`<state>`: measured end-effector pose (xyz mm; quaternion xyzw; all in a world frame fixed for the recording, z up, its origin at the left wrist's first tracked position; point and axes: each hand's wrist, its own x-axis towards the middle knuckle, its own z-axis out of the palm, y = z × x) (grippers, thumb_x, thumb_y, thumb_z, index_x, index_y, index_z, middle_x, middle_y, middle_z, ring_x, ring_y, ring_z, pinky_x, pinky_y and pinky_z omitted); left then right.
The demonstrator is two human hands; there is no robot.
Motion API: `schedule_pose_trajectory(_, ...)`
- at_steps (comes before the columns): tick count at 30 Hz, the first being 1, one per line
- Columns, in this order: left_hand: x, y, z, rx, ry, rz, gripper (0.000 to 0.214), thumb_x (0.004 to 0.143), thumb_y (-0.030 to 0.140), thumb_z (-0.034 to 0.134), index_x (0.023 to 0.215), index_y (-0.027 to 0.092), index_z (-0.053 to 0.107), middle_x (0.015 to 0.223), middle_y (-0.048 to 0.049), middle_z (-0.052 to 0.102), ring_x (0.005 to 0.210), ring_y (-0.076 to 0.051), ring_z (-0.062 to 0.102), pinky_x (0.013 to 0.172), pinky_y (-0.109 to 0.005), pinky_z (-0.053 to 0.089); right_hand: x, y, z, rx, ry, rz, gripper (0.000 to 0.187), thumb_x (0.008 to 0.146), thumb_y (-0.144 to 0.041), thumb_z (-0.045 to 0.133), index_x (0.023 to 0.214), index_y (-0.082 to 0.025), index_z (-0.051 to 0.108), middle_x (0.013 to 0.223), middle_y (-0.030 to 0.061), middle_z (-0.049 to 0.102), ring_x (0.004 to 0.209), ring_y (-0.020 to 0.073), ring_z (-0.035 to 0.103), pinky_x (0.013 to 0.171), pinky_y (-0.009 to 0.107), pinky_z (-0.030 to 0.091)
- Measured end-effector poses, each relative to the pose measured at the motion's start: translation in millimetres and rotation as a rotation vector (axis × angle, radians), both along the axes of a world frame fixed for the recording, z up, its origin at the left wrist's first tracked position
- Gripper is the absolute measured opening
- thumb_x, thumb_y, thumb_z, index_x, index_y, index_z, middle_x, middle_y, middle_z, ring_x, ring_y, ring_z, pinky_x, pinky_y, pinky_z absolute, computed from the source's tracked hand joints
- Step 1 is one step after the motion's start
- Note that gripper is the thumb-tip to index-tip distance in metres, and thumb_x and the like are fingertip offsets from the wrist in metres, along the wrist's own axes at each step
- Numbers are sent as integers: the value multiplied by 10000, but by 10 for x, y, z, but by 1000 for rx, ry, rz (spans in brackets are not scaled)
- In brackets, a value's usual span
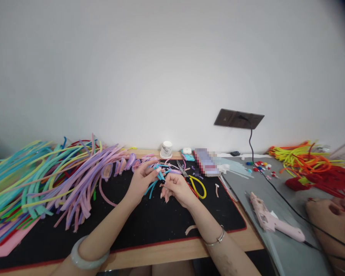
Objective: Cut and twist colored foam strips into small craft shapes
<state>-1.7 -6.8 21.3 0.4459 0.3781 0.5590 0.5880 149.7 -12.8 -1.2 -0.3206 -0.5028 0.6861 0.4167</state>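
Note:
Light-blue pipe cleaners are held between my two hands above the black mat. My left hand pinches them from the left, with a small pale pink bit at their top. My right hand has thumb and fingertips closed at their lower end; a tiny dark spot shows there, too small to name. Loose blue ends hang below my left fingers. Just beyond my right hand lie scissors with yellow handles, blades spread. Rolled purple and pink pipe cleaners lie behind my left hand.
Bundles of pastel pipe cleaners cover the left side. Along the back stand a paper cup and a phone. On the grey board at right are a pink glue gun, its cord, pompoms and another person's hand.

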Motion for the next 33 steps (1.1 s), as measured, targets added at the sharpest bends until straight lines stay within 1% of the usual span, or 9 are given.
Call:
schedule_pose_trajectory(2, -22, 5, 11, 28, 73, -3, 407, 670, 393, 730, 1027, 218, 644, 776, -14, 676, 729, -189, 631, 736, -323, 488, 5, 8, -16, -7, -22, 12, 318, 715, -387, 701, 681, -153, 488, 541, 30, 669, 362, 107, 566, 367, 184, 453)
schedule_pose_trajectory(4, -70, 26, 13, 117, 228, 9, 306, 695, 393, 699, 948, 221, 692, 809, -26, 682, 715, -187, 607, 705, -303, 470, 19, 16, -15, -27, -35, 36, 314, 709, -378, 704, 678, -151, 490, 535, 30, 667, 363, 110, 568, 364, 183, 449)
schedule_pose_trajectory(7, -172, 79, 5, 276, 488, -13, 175, 733, 362, 660, 829, 225, 711, 725, -10, 661, 632, -162, 557, 634, -263, 429, 79, 38, 21, -77, -25, 82, 318, 692, -369, 721, 671, -146, 495, 532, 32, 665, 356, 101, 560, 352, 168, 435)
schedule_pose_trajectory(9, -226, 114, -11, 313, 552, -81, 167, 747, 355, 647, 837, 223, 697, 662, 3, 635, 589, -152, 542, 595, -253, 414, 147, 63, 57, -117, -13, 111, 321, 680, -365, 733, 664, -140, 505, 526, 32, 660, 351, 95, 550, 339, 159, 422)
schedule_pose_trajectory(13, -251, 152, -57, 276, 481, -188, 200, 736, 359, 664, 859, 202, 668, 635, 5, 624, 570, -152, 564, 581, -262, 437, 297, 118, 104, -175, -19, 154, 273, 691, -327, 731, 666, -124, 550, 496, 17, 636, 332, 74, 511, 312, 142, 382)
schedule_pose_trajectory(18, -222, 153, -77, 184, 359, -196, 188, 744, 371, 650, 744, 183, 656, 586, -2, 632, 527, -151, 583, 573, -277, 465, 380, 146, 91, -194, -38, 163, 239, 721, -323, 710, 708, -130, 569, 518, 8, 634, 374, 74, 527, 341, 145, 394)
schedule_pose_trajectory(26, -193, 137, -32, 200, 367, -140, 243, 755, 391, 633, 648, 181, 576, 539, 16, 602, 483, -132, 554, 553, -266, 443, 340, 131, 116, -33, -160, 48, 304, 737, -399, 680, 651, -138, 550, 433, -26, 552, 327, 48, 443, 311, 136, 279)
schedule_pose_trajectory(29, -202, 135, -46, 145, 281, -152, 239, 759, 406, 636, 714, 178, 578, 567, 26, 590, 513, -121, 551, 563, -251, 442, 351, 136, 107, 35, -202, 54, 308, 771, -408, 640, 653, -138, 548, 432, -21, 556, 323, 56, 447, 307, 142, 281)
schedule_pose_trajectory(33, -234, 135, -74, 61, 207, -244, 262, 775, 438, 627, 838, 197, 545, 566, 58, 546, 481, -95, 500, 510, -216, 395, 383, 151, 80, 46, -226, 95, 292, 787, -395, 620, 663, -141, 544, 442, -10, 577, 317, 61, 451, 307, 146, 308)
